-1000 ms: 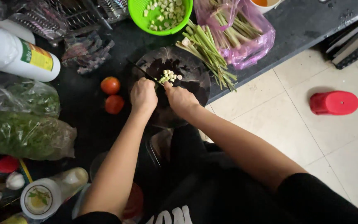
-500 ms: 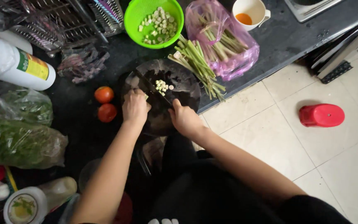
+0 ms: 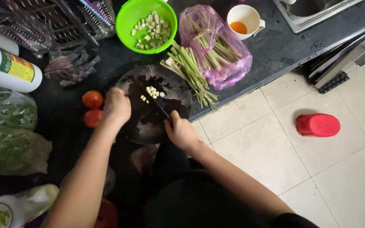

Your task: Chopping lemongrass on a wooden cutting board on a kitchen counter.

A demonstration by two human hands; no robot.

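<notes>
1. Head view, change: half a second ago the two hands sat close together over the pile of cut pieces; now they stand apart. The left hand (image 3: 115,105) has drawn back to nine o'clock on the round dark chopping board (image 3: 178,90), and the right hand (image 3: 181,131) has pulled to five o'clock, its knife (image 3: 159,106) angled up toward the pale cut pieces (image 3: 152,91). In my judgement one bout of slicing has just ended.

2. Fingers: the right fingers are wrapped tight round the knife handle. The left fingers are curled under, and whether they hold anything I cannot tell.

3. Materials: the pieces are small pale-green rounds at the board's centre; more fill the green plastic colander (image 3: 127,17) at twelve o'clock.

4. Long fibrous green stalks (image 3: 189,71) lie at one o'clock, touching the board's edge, beside a thin pink plastic bag (image 3: 229,71) of more.

5. Two smooth red tomatoes (image 3: 92,108) sit at nine o'clock on the black surface (image 3: 275,46).
</notes>
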